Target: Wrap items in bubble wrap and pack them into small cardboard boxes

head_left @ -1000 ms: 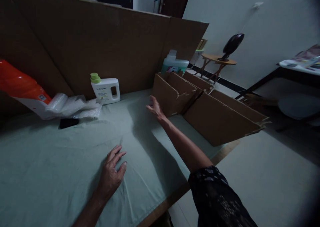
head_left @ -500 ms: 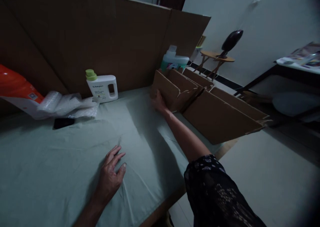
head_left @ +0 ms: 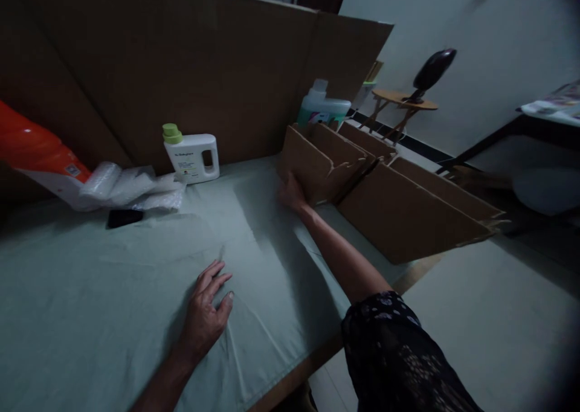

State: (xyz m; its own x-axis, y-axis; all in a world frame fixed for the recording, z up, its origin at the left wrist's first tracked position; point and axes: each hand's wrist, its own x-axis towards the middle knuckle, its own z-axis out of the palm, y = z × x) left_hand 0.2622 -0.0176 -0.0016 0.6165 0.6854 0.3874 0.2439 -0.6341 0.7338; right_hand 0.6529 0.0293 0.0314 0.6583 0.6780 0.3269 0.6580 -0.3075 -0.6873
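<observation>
Since the frame a second earlier, the right hand point(head_left: 293, 193) had moved in from just beside the left cardboard section point(head_left: 308, 158) to touch it, while the left hand point(head_left: 206, 312) had kept much the same pose. From the head view, the left cardboard section stood directly against the right hand, rising above it and reaching off to its right, with the contact near the section's lower left edge. The right fingers were blurred and in shadow, so whether they gripped the cardboard or only pressed on it, I could not tell. Right of that hand, past a narrow gap in the cardboard, stood the right cardboard section point(head_left: 408, 212); beyond the hand, partly hidden by the left section, was a teal bottle point(head_left: 324, 109). The left hand held nothing, its fingers loosely spread over the green cloth point(head_left: 136, 309), nearer the wearer and well apart from the cardboard. Ahead of it, left of the right hand, stood a white bottle point(head_left: 186, 158) with a green cap point(head_left: 171, 133). Farther left of both hands were bubble wrap point(head_left: 129, 187), a black object point(head_left: 125, 218) and a tilted orange container point(head_left: 38, 149).
</observation>
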